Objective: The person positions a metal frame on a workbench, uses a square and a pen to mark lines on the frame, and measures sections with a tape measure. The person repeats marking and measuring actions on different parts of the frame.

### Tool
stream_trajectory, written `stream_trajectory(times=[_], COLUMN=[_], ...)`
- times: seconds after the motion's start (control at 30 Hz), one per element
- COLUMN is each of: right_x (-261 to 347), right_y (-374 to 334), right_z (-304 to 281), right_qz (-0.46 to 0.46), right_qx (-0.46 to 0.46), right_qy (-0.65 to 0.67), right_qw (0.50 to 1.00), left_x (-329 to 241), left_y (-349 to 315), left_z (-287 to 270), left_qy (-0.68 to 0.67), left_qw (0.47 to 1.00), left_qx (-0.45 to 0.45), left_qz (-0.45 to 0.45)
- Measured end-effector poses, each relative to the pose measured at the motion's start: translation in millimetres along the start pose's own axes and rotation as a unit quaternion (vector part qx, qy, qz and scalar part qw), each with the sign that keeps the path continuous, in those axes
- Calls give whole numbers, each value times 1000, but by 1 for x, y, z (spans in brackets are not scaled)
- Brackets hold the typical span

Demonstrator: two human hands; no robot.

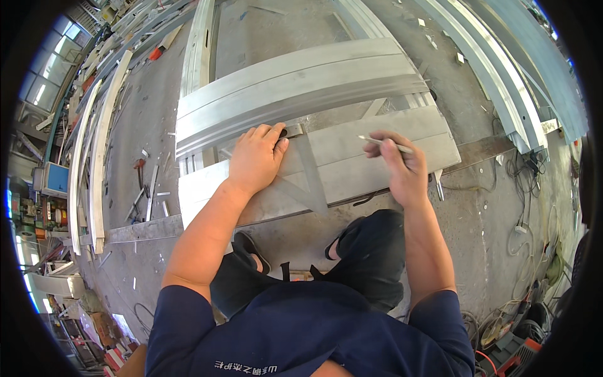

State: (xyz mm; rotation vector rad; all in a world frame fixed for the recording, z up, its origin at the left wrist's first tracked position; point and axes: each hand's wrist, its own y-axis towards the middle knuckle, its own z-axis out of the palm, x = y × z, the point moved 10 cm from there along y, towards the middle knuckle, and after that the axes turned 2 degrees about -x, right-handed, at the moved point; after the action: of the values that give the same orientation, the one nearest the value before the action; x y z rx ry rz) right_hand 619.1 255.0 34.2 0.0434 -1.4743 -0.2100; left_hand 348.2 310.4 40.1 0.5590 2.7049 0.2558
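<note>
A metal set square (311, 169) lies across a pale grey metal panel (383, 135) in front of me. My left hand (257, 157) grips its upper end at the panel's far edge, thumb and fingers closed over it. Part of the square is hidden under that hand. To the right, my right hand (402, 160) pinches a slim, pale pencil (382, 141) just above the same panel. The pencil's tip points left toward the square, apart from it.
A second, wider metal panel (295, 75) lies beyond, across two long metal rails (200, 56). More long profiles (496, 69) lie at the right, and pale bars (108, 151) at the left. Cables (524, 195) run over the floor at right. A blue box (55, 178) stands at left.
</note>
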Motion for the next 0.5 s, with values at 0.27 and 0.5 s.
stream_trajectory(times=[0.27,0.5], right_x=[-24,-20], right_y=[8,9], right_z=[6,7], right_qz=[42,61], right_qx=[-4,-5], right_qy=[-7,-44], right_qw=[999,997], left_x=[13,18], left_y=[2,3], left_z=[0,-4], left_qy=[-62,-68], left_qw=[998,997], left_qx=[6,29], left_qz=[-13,-27])
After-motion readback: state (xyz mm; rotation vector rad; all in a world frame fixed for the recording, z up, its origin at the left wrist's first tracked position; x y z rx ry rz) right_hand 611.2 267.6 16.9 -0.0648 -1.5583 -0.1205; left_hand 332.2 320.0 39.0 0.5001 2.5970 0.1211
